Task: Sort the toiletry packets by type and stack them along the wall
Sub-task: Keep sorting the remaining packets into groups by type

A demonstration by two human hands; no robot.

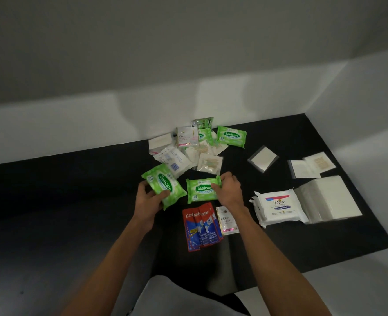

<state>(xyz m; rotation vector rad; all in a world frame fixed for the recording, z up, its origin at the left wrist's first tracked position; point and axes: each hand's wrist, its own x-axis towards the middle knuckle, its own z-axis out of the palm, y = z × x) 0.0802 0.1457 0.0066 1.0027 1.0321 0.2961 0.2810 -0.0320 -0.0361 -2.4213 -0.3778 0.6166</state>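
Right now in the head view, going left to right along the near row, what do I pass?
Left hand on a green Sanicare pack → second Sanicare pack under the right hand → white Dove pack → stack of plain white packets.

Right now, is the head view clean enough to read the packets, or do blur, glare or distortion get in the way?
Head view: dim, with the black table swallowing shadow detail; wide-angle bending curves the wall line; big labels read clearly on the Sanicare pack under the right hand and the one in the left hand; small print on the far pile is too soft.
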